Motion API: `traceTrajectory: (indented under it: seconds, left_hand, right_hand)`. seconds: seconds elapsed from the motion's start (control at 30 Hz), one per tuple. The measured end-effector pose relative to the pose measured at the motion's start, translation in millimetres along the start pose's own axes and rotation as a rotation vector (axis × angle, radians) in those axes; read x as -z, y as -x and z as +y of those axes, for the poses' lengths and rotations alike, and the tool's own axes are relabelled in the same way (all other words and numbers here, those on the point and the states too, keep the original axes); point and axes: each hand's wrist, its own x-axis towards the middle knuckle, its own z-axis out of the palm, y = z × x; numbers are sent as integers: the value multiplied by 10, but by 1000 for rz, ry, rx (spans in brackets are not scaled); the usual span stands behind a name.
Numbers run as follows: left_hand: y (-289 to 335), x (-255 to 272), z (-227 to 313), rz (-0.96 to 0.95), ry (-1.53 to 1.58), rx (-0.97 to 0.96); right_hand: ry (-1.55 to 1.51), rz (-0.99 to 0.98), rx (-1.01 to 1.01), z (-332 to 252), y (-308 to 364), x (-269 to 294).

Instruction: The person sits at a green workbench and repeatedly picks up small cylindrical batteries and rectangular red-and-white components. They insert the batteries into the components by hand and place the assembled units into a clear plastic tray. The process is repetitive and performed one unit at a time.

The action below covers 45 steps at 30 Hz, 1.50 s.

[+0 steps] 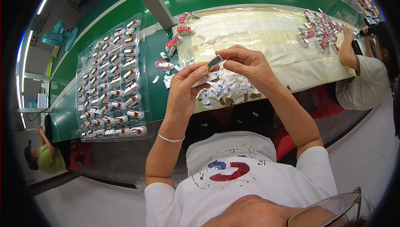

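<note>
My left hand [187,80] pinches a small white unit with a dark rectangular block [214,62] at its upper end and a yellow strip beside the block. My right hand [246,63] is curled with thumb and forefinger at the block's far end; whatever lies between those fingertips is too small to make out. Below both hands, a heap of small white and blue slips [229,87] lies on the mat's near edge. Left of the hands, several clear-and-red units [173,43] with metallic parts lie along the mat's left edge.
A large clear plastic tray [143,60] holds rows of white units on the green table [66,110]. A film-covered cream mat [266,27] spans the right. More red units [321,29] lie near a co-worker [364,75]. A metal post [152,0] rises behind; a teal fan [58,33] stands left.
</note>
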Motion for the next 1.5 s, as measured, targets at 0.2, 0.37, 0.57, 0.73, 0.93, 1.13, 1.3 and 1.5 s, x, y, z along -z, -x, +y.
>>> traceTrajectory:
  seconds: [0.2,0.37,0.57,0.73,0.93,1.13,1.3,1.5]
  left_hand:
    - [16,-39,-24,-63,35,67]
    - [65,-98,5,-48,-16,91]
    - [63,-33,55,-204,18,213]
    - [86,-74,51,-111,-179,27]
    - [175,-173,43,78,-297,-191]
    - [190,-194,-20,85,-391,-419]
    - [198,-266,-75,161,-490,-569]
    - [203,-207,-96,153,-617,-585]
  right_hand:
    - [-247,-14,82,1,16,-182]
    - [-289,-54,11,-61,22,-178]
    - [-376,-137,-35,-67,16,-114]
    - [-296,-95,-52,-137,28,-19]
    - [-275,-36,-33,-148,65,-39]
    - [-224,-52,-45,-227,70,-88]
    - [-33,14,-7,-339,131,-208]
    - [277,17,211,-378,99,-237]
